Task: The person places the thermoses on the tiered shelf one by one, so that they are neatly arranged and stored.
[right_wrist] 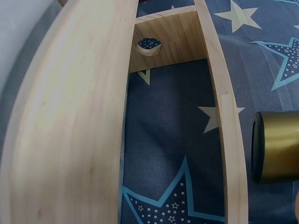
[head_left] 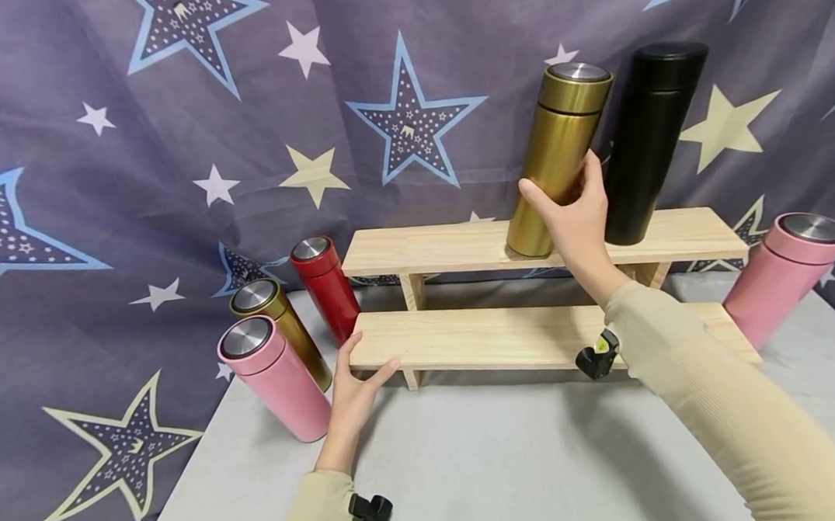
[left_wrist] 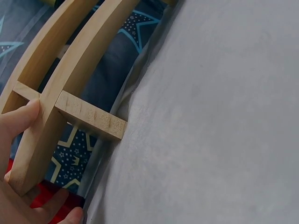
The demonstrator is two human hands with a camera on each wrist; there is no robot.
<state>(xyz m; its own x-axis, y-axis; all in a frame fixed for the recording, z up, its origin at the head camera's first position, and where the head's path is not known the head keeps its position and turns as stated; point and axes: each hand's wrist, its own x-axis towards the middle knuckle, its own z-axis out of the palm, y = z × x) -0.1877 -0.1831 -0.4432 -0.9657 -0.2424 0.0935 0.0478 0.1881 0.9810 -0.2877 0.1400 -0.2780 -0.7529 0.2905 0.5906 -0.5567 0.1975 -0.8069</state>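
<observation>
My right hand (head_left: pixel 575 211) grips a tall gold thermos (head_left: pixel 560 153), thumb on one side and fingers round the other. The thermos leans slightly over the upper board of a two-tier wooden rack (head_left: pixel 452 247); in the right wrist view its dark-rimmed base (right_wrist: pixel 275 147) shows beside the board's edge. Just to its right stands a tall black thermos (head_left: pixel 653 141) on the same board. With my left hand (head_left: pixel 353 391) I hold the left end of the lower board (head_left: pixel 463 338), thumb against the front edge (left_wrist: pixel 28 116) and fingers round the end.
Left of the rack stand a red thermos (head_left: pixel 326 292), a shorter gold thermos (head_left: pixel 280 329) and a pink thermos (head_left: pixel 276 379). Another pink thermos (head_left: pixel 785 275) is at the right end. Behind hangs a star-patterned cloth (head_left: pixel 415 206); a pale cloth (head_left: pixel 482 460) covers the table.
</observation>
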